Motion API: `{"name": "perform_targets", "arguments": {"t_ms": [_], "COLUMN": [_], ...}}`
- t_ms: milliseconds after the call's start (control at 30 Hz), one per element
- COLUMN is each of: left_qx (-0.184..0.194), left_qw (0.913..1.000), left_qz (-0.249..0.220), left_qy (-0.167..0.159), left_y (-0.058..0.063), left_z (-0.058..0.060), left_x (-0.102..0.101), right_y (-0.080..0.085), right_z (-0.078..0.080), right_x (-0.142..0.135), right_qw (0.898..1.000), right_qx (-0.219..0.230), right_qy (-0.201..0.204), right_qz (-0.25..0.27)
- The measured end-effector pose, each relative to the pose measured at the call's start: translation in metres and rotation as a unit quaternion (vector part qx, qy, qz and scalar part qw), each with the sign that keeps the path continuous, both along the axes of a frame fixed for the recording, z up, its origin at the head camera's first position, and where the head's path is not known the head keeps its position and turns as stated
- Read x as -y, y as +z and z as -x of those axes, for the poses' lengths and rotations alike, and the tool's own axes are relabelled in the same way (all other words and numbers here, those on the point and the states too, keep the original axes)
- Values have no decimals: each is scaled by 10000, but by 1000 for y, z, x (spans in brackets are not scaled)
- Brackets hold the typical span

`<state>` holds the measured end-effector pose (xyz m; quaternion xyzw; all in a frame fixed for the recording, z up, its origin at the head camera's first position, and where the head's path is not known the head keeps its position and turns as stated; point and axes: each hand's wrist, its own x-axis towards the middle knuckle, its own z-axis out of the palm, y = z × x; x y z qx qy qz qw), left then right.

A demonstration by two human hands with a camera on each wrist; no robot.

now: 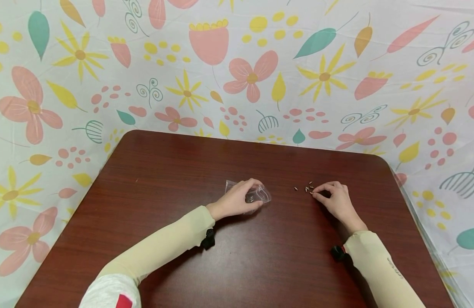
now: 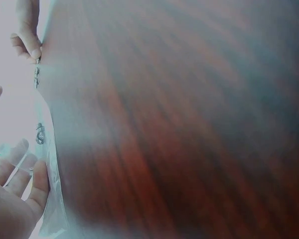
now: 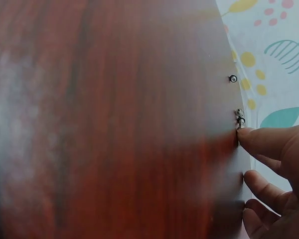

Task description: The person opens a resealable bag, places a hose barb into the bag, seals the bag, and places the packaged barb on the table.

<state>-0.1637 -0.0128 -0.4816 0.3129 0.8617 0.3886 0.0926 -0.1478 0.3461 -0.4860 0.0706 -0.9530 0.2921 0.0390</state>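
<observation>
A clear plastic bag (image 1: 264,194) lies on the table with a few small metal parts (image 1: 251,199) inside it. My left hand (image 1: 238,199) holds the bag with curled fingers on one side and the thumb on the other; the left wrist view shows the bag's film (image 2: 52,199) beside the fingers. To the right, several small shiny metal parts (image 1: 307,188) lie loosely grouped, some with a dark ring (image 3: 233,78). At this group my right hand (image 1: 337,201) pinches one small metal part between thumb and forefinger. The fingertips mostly hide that part, so its exact kind is unclear.
Both hands work above a dark reddish-brown wooden table (image 1: 244,265) with rounded far corners. Behind it hangs a white cloth (image 1: 221,90) printed with flowers and leaves. A black wrist camera (image 1: 208,239) sits under the left sleeve, another (image 1: 338,253) at the right.
</observation>
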Motion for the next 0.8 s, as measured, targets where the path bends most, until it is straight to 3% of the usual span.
{"name": "perform_targets", "arguments": {"t_ms": [233, 800], "left_qx": [31, 7], "left_qw": [10000, 9999], "left_qz": [26, 122], "left_qy": [2, -9], "left_y": [-1, -1], "left_z": [0, 0], "left_x": [0, 0], "right_y": [2, 3], "right_z": [-1, -2], "right_x": [2, 5], "right_qw": [9999, 10000], "right_qx": [152, 48], "right_qy": [5, 42], "right_qz": [0, 4]}}
